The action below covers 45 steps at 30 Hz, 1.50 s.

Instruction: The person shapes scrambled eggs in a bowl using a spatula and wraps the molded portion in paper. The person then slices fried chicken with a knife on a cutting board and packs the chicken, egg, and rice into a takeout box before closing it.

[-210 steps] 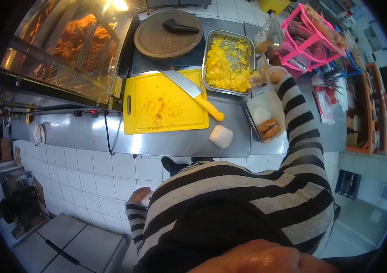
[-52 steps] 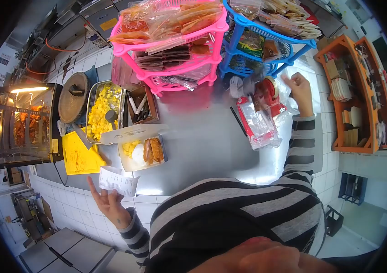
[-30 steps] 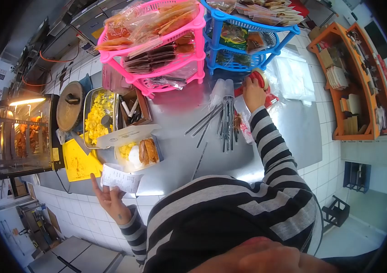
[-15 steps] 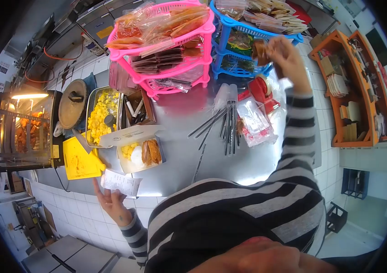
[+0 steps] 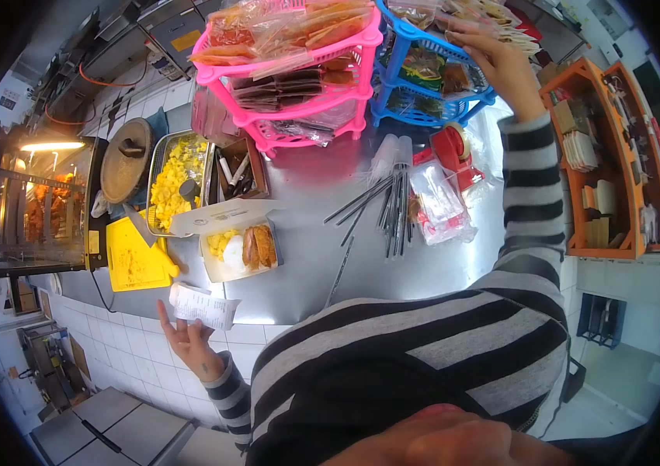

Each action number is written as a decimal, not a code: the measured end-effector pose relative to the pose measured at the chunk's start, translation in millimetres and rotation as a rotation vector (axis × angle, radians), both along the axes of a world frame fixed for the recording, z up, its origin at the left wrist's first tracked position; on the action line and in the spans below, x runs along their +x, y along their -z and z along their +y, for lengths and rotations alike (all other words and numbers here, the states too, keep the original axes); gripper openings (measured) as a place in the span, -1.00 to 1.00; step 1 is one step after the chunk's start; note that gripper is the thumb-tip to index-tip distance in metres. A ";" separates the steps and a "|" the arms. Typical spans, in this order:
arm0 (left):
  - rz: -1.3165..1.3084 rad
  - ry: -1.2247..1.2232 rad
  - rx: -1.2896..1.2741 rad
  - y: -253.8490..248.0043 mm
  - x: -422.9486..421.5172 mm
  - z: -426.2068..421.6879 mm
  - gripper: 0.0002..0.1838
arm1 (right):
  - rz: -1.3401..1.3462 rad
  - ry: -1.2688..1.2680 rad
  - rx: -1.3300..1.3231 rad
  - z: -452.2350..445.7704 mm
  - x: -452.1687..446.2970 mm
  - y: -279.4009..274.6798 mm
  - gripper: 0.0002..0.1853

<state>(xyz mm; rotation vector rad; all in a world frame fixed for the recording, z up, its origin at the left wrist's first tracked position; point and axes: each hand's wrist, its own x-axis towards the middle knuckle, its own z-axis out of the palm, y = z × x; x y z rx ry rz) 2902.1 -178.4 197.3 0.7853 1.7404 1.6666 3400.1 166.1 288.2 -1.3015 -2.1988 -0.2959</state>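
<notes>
My left hand (image 5: 190, 346) pinches a printed paper receipt (image 5: 204, 307) in front of the table's near edge, its index finger pointing up. My right hand (image 5: 503, 71) reaches to the top tier of the blue rack (image 5: 431, 39), fingers stretched out at its front rim beside flat clear packets (image 5: 474, 14). Nothing shows in these fingers, though their tips partly blend with the packets. Below them, a brown packet (image 5: 454, 79) sits in the middle tier. On the table stands an open takeaway box (image 5: 217, 268) with white rice, yellow pieces and sliced browned meat.
A pink rack (image 5: 369, 58) of sauce packets adjoins the blue one. Black straws (image 5: 394, 210), a red tape dispenser (image 5: 454, 151) and bagged packets (image 5: 440, 198) lie at right. Leftward are a metal tray (image 5: 158, 147), yellow cutting board (image 5: 132, 260), pot lid (image 5: 126, 159) and lit food warmer (image 5: 39, 210).
My right hand has risen from the blue rack's middle tier, beside the brown packet, to its top tier. My left hand still holds the receipt. The whole view has shifted slightly.
</notes>
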 end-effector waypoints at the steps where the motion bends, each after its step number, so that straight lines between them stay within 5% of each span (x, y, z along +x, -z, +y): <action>1: -0.002 -0.027 0.001 0.8 0.0 -0.7 -0.20 | 0.087 0.002 0.075 -18.9 -9.9 -1.5 -0.75; 3: -0.024 -0.036 -0.006 -2.7 2.0 -1.4 -0.21 | 0.219 0.053 0.172 -41.2 -14.2 15.4 -0.77; 5: -0.045 -0.052 -0.013 -3.9 4.2 -2.5 -0.21 | 0.228 0.002 -0.035 -52.0 -4.6 39.5 -0.72; 7: -0.031 -0.027 -0.025 -5.3 4.1 -0.6 -0.21 | -0.059 0.082 -0.101 -57.1 -9.0 53.4 -0.69; 13: -0.002 -0.007 -0.001 -7.0 9.0 6.5 -0.21 | -0.236 0.207 -0.150 -30.5 30.6 103.3 -0.78; 15: -0.001 -0.011 0.004 -6.8 9.6 6.6 -0.21 | 0.016 0.032 -0.048 -24.5 34.5 98.8 -0.82; 17: 0.002 -0.012 -0.002 -7.1 10.8 5.3 -0.21 | 0.155 0.144 -0.305 -29.7 23.6 59.3 -0.86; 19: -0.006 -0.029 -0.012 -7.1 11.8 4.8 -0.21 | 0.589 -0.219 -0.357 -24.6 23.5 34.8 -0.87; 23: -0.011 -0.043 -0.007 -5.1 14.5 6.5 -0.21 | 0.665 -0.330 -0.316 -2.9 5.8 -17.9 -0.85; 25: -0.023 -0.010 0.000 -1.8 12.8 6.8 -0.22 | 0.358 -0.230 -0.203 21.6 2.7 -28.5 -0.83; 29: 0.008 -0.002 -0.014 -0.3 14.1 6.9 -0.21 | 0.424 0.078 -0.134 38.1 -24.7 -31.6 -0.81; 35: -0.006 -0.011 -0.027 -1.1 9.7 0.2 -0.22 | 0.343 0.084 0.435 53.4 -45.1 -11.1 -0.82; 39: -0.020 -0.020 -0.020 -1.0 9.1 -0.3 -0.22 | 0.048 0.060 0.343 38.7 -45.4 0.6 -0.66; 43: -0.004 -0.065 -0.054 -5.5 11.6 1.3 -0.22 | 0.163 -0.022 0.553 -8.7 -60.9 -15.7 -0.53; 45: 0.007 -0.073 -0.050 -2.1 9.2 0.0 -0.30 | 0.210 -0.082 0.436 -30.4 -54.2 5.8 -0.70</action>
